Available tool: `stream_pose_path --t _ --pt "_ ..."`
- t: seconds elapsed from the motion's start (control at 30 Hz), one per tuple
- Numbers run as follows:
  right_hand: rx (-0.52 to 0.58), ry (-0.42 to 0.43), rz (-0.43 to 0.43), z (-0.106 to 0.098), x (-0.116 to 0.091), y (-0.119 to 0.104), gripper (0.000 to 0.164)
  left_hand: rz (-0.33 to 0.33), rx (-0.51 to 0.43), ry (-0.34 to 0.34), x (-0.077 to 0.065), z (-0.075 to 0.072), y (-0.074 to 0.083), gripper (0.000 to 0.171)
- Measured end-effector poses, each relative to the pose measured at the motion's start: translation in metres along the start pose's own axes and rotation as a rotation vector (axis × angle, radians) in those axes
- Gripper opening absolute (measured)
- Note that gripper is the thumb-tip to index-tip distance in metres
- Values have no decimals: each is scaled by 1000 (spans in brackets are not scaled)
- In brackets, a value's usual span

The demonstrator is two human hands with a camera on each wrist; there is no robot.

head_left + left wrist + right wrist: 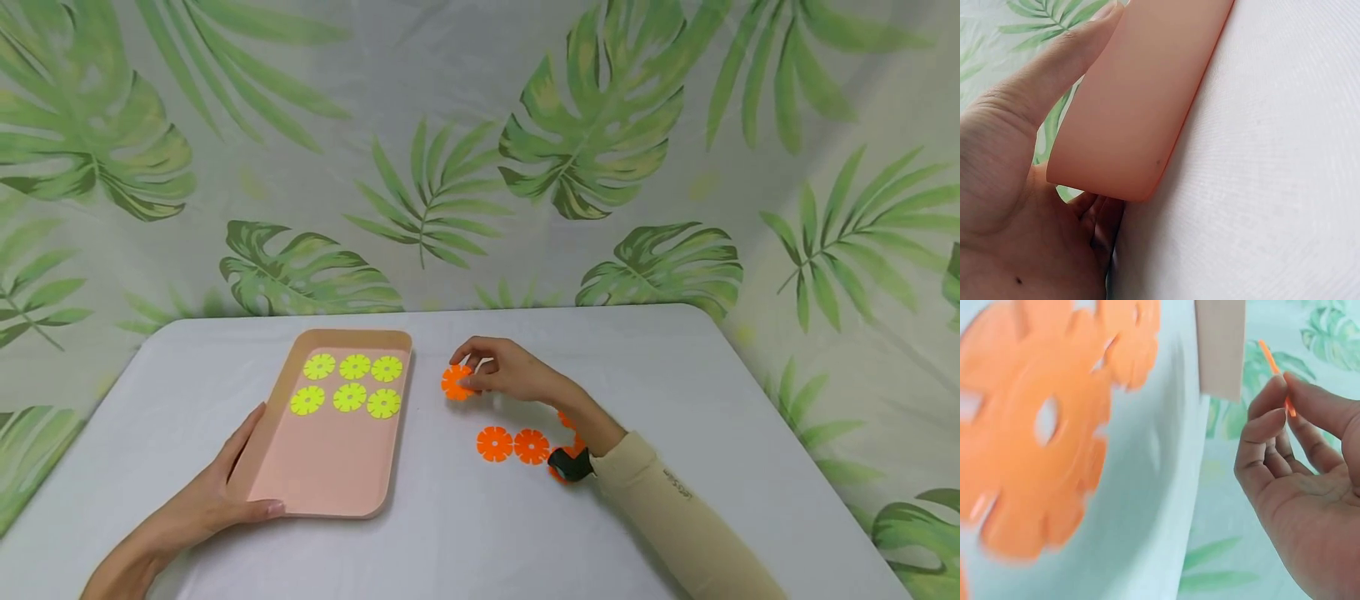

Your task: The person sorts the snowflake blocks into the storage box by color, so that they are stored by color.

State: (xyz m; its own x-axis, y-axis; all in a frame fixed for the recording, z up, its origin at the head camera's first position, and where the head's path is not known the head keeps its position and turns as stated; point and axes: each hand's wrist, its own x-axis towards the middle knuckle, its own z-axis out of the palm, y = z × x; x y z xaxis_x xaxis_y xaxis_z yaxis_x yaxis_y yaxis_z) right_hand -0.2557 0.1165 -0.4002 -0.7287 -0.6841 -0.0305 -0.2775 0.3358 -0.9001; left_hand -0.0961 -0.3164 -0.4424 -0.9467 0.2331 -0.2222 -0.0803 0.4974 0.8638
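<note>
My right hand (pixel 510 369) pinches an orange notched disc (pixel 454 382) between thumb and fingertips, a little above the table. In the right wrist view the pinched disc (pixel 1270 359) shows edge-on. A pink tray (pixel 322 475) lies left of it, with several yellow notched discs (pixel 349 397) in two rows in its far half. My left hand (pixel 217 492) grips the tray's near left corner, thumb on the front side and fingers along the left side. The left wrist view shows the tray wall (pixel 1135 100) in that grip.
More orange discs (pixel 495 444) lie on the white-covered table (pixel 450 533) below my right forearm, some partly hidden by it and by a black wrist device (pixel 570 464). A leaf-patterned cloth (pixel 450 167) hangs behind the table's far edge.
</note>
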Motion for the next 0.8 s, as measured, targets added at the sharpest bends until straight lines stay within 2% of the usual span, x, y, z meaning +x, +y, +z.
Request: stream_pose_path --t 0.4,0.6,0.8 --pt "39 -42 -43 32 36 -22 29 3 -5 -2 -4 0 1 117" --pt "-14 -41 -64 49 47 -29 30 13 2 6 -5 0 1 117" --pt "-95 -54 -132 62 55 -33 30 9 1 7 -3 1 2 117"
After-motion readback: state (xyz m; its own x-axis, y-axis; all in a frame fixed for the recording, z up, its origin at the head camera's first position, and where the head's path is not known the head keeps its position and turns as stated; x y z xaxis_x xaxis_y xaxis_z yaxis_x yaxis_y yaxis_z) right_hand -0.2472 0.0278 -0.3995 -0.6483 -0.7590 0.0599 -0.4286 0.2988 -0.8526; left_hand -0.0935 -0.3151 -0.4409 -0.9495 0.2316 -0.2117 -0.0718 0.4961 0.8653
